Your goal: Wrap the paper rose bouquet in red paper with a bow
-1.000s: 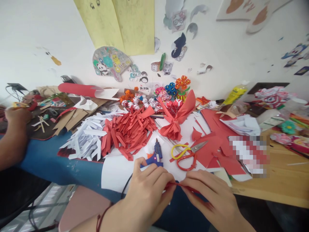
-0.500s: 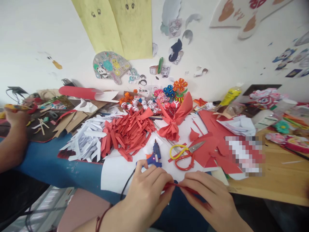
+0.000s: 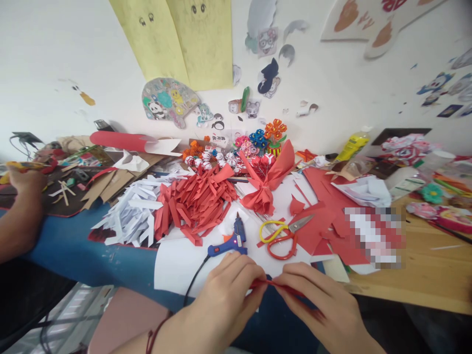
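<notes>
Here, the red paper (image 3: 270, 282) shows as a thin, narrow line, perhaps folded, though most of it is hidden. Near the front edge of the table (image 3: 424, 275), the left hand (image 3: 230, 287) and right hand (image 3: 320, 297) pinch it firmly, a short stretch bare between them.

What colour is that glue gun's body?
Mainly blue: the glue gun shows best in the head view.

the table (image 3: 435, 268) is showing pale wood at the right and a blue cover (image 3: 70, 250) farther left, and is carrying a dark mat (image 3: 68, 207), some cardboard (image 3: 105, 189), heaps of white strips (image 3: 136, 209) and red strips (image 3: 195, 201), and a white sheet (image 3: 173, 273) near the front edge.
</notes>
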A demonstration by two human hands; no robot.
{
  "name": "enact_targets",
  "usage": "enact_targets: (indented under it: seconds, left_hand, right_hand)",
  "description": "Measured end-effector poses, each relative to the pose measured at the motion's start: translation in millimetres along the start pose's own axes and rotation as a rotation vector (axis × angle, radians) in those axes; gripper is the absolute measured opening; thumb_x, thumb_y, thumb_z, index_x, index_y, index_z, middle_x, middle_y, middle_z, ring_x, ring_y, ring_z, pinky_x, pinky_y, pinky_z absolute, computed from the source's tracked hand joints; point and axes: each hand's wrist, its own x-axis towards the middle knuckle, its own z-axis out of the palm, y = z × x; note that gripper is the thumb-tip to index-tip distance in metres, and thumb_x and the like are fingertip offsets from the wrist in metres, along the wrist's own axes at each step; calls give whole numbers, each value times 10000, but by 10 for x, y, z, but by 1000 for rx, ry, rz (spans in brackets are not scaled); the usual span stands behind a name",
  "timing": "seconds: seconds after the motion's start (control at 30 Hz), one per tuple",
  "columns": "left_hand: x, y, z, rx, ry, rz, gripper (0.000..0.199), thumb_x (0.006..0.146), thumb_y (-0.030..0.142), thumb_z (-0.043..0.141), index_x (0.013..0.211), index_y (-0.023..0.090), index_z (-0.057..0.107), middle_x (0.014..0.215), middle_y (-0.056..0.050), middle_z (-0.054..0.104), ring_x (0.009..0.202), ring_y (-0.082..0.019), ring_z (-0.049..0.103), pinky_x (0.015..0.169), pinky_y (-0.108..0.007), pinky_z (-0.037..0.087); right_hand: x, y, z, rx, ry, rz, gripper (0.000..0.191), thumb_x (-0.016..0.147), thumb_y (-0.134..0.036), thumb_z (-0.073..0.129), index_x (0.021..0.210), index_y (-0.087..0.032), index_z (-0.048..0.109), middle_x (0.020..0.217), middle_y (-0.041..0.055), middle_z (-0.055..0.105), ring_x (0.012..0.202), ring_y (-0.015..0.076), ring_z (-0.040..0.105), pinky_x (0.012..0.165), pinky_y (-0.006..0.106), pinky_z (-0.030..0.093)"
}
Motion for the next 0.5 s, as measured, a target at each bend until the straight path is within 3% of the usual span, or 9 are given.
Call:
enact_targets:
  seconds: [0.5]
  left_hand:
    - [-9, -14, -17, -10, -24, -8, 129, 945, 83, 553, 1017, 189, 550, 927, -33, 633, 836, -161, 565, 726, -270, 473]
  right_hand:
    - [-39, 18, 10, 1, -11, -2, 134, 961, -209, 582, 1060, -233, 669, 978, 17, 727, 893, 130, 719, 854, 190, 566]
